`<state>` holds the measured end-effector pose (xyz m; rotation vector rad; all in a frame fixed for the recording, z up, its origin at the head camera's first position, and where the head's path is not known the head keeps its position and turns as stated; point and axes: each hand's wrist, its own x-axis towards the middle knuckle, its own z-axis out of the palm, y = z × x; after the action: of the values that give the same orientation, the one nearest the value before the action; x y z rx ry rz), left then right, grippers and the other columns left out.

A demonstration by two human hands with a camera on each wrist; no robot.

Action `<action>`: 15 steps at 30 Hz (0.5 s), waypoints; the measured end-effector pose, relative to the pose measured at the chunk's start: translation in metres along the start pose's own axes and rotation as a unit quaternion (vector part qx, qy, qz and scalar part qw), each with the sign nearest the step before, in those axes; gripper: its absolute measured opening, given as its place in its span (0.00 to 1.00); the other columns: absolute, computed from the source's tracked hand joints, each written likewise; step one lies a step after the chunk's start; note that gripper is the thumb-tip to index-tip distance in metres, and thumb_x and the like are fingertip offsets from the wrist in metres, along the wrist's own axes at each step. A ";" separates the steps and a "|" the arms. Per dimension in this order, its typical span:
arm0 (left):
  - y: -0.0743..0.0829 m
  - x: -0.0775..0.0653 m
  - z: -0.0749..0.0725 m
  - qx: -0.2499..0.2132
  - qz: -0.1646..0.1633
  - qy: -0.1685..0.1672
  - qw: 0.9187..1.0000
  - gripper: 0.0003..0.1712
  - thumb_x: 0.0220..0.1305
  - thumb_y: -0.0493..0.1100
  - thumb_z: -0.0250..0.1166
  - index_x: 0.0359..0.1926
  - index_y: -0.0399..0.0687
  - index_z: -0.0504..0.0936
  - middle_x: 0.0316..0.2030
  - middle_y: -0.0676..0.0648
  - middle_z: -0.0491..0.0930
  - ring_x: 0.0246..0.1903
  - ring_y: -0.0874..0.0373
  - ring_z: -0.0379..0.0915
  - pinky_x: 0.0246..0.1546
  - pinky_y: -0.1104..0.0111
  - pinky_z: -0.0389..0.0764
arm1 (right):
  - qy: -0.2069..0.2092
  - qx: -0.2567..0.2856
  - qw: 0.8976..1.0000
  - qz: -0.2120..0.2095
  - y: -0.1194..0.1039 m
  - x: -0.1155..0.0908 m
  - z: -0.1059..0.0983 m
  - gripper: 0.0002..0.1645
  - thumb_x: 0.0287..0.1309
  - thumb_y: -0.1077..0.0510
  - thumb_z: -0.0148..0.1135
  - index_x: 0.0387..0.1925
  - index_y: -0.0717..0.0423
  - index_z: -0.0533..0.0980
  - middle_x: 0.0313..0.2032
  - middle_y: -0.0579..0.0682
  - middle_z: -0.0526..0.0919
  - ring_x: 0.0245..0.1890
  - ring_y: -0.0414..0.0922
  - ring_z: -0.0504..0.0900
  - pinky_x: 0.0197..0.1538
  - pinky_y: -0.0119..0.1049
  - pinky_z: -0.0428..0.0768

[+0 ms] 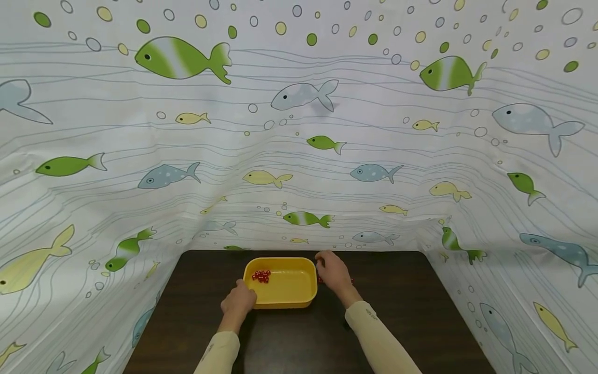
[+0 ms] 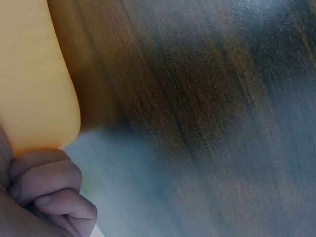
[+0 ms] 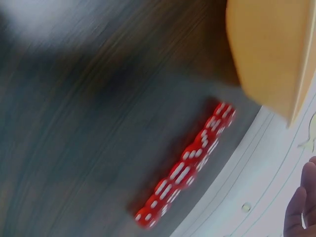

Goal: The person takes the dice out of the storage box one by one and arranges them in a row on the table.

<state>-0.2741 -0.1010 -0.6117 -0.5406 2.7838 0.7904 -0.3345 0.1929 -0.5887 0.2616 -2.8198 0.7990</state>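
Observation:
A shallow yellow plastic tub point(image 1: 286, 304) sits on the dark table, with a cluster of red dice point(image 1: 261, 276) inside at its left. My left hand point(image 1: 239, 299) grips the tub's near left corner, and its curled fingers point(image 2: 47, 175) show against the wall in the left wrist view. Just beyond the tub's right side is my right hand point(image 1: 334, 272), with no object visible in its fingers. Under that hand, a straight row of red dice with white pips point(image 3: 185, 165) lies on the table, mostly hidden in the head view.
The dark wood-grain table point(image 1: 402, 311) ends at a white fish-print curtain point(image 1: 299, 156), which hangs behind it and along both sides. In the right wrist view the dice row runs near the table's edge, close to the tub.

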 end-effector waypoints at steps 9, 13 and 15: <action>-0.003 0.001 0.004 0.013 0.003 0.001 1.000 0.35 0.66 0.46 0.55 0.67 0.30 0.58 0.25 0.40 0.71 0.24 0.47 0.69 0.30 0.54 0.72 | -0.046 0.013 0.999 -0.006 -0.029 -0.001 0.023 0.13 0.66 0.53 0.59 0.49 0.48 0.81 0.44 0.44 0.83 0.37 0.40 0.77 0.47 0.41 0.81; -0.003 0.002 0.003 0.004 0.009 0.008 1.000 0.33 0.67 0.47 0.55 0.65 0.30 0.60 0.25 0.40 0.71 0.23 0.47 0.69 0.29 0.55 0.71 | -0.061 0.014 0.998 -0.022 -0.041 0.001 0.031 0.13 0.66 0.54 0.60 0.49 0.49 0.81 0.42 0.43 0.83 0.36 0.40 0.77 0.47 0.41 0.80; -0.004 0.002 0.002 0.001 0.008 0.010 1.000 0.33 0.67 0.46 0.55 0.64 0.30 0.60 0.25 0.40 0.71 0.22 0.46 0.69 0.29 0.55 0.71 | -0.077 0.008 0.997 -0.028 -0.048 0.002 0.036 0.13 0.66 0.53 0.60 0.50 0.49 0.81 0.42 0.43 0.82 0.36 0.40 0.76 0.48 0.41 0.80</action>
<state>-0.2743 -0.1033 -0.6159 -0.5284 2.8104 0.7884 -0.3314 0.1333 -0.5945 0.4206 -2.9340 0.8232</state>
